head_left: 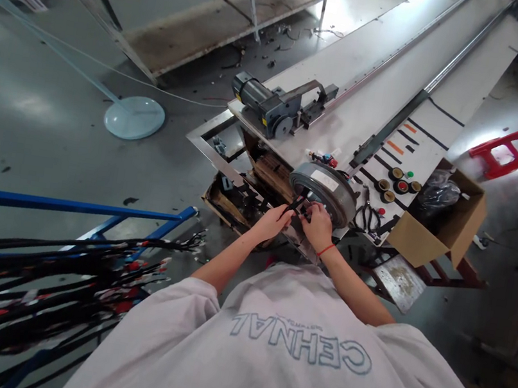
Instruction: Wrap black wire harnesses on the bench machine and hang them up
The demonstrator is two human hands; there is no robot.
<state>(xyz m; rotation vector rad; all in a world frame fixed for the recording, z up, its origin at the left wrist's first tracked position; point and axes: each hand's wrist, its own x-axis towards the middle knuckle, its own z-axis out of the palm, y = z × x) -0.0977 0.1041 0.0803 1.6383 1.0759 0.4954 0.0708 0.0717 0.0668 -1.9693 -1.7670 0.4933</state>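
Observation:
A thick grey wheel-shaped reel (331,195) with a white label stands at the near end of the long white table (323,87). Just in front of it, my left hand (278,219) is closed on a black strip (295,206) that slants up toward the reel. My right hand (317,225), with a red string at the wrist, is close beside it against the reel's near side. Its fingers are bent together, and what they pinch is too small to make out. Right of the reel lie black-handled pliers (368,218).
Tape rolls (402,187) and black and orange strips lie on the table's right part, beside an open cardboard box (472,219). A motor (258,98) sits at the left edge. Cable bundles (57,274) hang by a blue frame (62,207) at lower left.

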